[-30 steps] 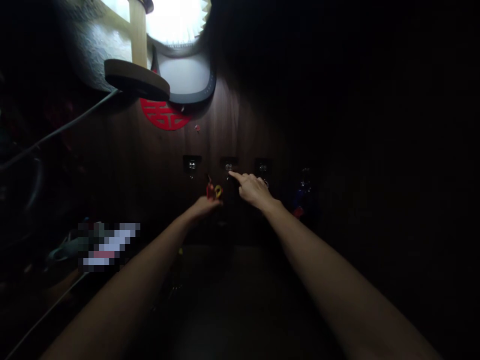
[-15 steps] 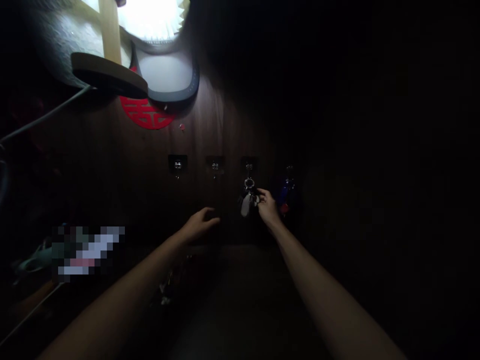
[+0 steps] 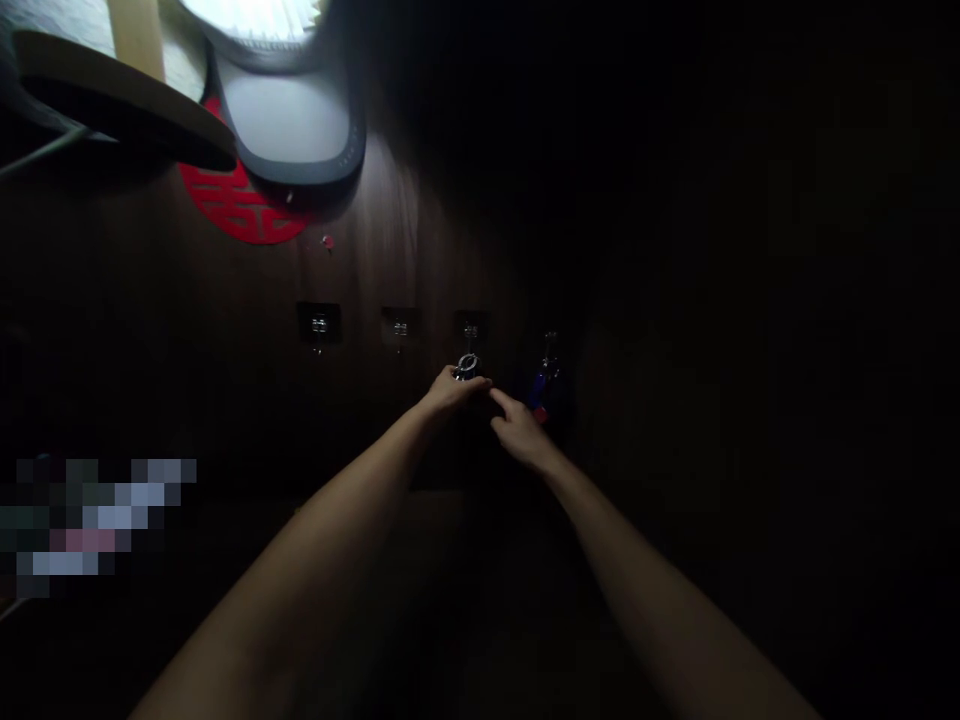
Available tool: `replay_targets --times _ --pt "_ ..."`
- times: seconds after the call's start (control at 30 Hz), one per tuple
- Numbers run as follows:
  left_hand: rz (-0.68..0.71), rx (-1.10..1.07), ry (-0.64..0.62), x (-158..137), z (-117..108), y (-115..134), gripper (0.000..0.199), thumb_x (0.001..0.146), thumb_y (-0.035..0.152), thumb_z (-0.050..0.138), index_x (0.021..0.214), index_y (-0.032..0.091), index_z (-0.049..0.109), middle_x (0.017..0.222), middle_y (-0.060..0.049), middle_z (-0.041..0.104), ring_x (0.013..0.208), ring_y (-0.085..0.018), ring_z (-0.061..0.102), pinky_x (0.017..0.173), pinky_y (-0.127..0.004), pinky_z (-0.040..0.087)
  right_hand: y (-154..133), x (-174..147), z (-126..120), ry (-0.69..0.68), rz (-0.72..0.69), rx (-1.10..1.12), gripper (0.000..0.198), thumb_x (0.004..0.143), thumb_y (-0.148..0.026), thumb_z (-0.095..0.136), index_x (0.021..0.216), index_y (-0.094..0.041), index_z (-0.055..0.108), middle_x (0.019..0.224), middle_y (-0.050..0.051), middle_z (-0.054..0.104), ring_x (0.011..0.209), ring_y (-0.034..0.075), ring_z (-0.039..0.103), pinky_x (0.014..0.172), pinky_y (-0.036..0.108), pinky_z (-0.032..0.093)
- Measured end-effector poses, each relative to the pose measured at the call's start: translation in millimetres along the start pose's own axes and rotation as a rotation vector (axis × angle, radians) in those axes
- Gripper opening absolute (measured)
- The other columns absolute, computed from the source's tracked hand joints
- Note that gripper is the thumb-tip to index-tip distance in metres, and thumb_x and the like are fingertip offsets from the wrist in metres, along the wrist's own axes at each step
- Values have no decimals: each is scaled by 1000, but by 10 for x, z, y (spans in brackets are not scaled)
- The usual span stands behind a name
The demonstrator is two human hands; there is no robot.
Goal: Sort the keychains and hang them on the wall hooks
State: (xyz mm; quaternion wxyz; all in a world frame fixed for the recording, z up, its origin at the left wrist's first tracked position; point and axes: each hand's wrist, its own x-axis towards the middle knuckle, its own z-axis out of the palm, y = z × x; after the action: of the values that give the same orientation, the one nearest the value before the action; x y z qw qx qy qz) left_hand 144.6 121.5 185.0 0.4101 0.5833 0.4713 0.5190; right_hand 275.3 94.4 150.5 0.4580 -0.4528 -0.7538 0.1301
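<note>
A bunch of keys on a metal ring (image 3: 469, 362) hangs from a small wall hook (image 3: 471, 331) on the dark wooden panel. My left hand (image 3: 446, 392) is closed around the keys just below the ring and hides most of them. Close by on the right is my right hand (image 3: 519, 428), its index finger stretched toward my left thumb and its own thumb apart; I see nothing in it. A second set of keys with a blue and red tag (image 3: 540, 390) hangs from another hook, right of my right hand.
Two more hooks, a left one (image 3: 319, 326) and a middle one (image 3: 400, 328), line the dark panel. Above are a lit lamp (image 3: 285, 110), a round red paper cutout (image 3: 247, 210) and a dark disc-shaped base (image 3: 120, 100). A pixelated patch covers the lower left.
My left hand has moved right and up and taken hold of the hanging keys. My right hand has let go of them and sits slightly lower. The view has shifted right.
</note>
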Motion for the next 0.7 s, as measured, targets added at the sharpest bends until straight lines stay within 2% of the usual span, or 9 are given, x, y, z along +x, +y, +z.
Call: replay_targets --times 0.07,0.13,0.23,0.33,0.43,0.7 --pt "-6 112 17 32 -15 14 36 59 27 70 91 13 58 80 -6 64 70 -16 60 57 -23 43 -16 55 -106 -21 34 -40 51 63 -1 37 101 -22 63 88 0 67 83 15 60 81 30 46" --pt "0 164 31 69 -26 4 34 58 27 69 87 13 60 80 -6 65 73 -18 60 58 -23 42 -57 144 -203 41 58 -102 49 66 -2 35 99 -22 65 83 0 67 82 15 60 79 30 47" --pt "12 180 56 118 -28 -38 39 55 30 71 89 14 61 83 -6 66 77 -19 60 61 -24 43 -179 294 -293 129 -13 -257 57 69 0 34 115 -24 56 92 1 65 87 15 59 81 29 46" --pt "20 182 58 146 -26 -67 39 54 32 71 88 15 62 79 -5 67 76 -18 61 64 -23 45 -330 400 -304 71 -70 -503 63 74 -2 36 128 -32 43 109 3 59 102 18 54 87 33 42" --pt "26 157 52 152 -37 -48 37 53 30 72 85 14 64 74 -4 67 71 -17 61 62 -23 45 -441 448 -288 12 -27 -681 58 80 -8 37 132 -34 36 115 6 56 107 23 50 88 38 41" --pt "73 -72 -69 15 -119 112 18 55 24 68 71 14 66 59 1 62 57 -12 57 56 -22 45 -567 507 -355 -59 38 -755 50 85 -16 41 129 -39 37 119 3 57 108 22 52 85 36 41"
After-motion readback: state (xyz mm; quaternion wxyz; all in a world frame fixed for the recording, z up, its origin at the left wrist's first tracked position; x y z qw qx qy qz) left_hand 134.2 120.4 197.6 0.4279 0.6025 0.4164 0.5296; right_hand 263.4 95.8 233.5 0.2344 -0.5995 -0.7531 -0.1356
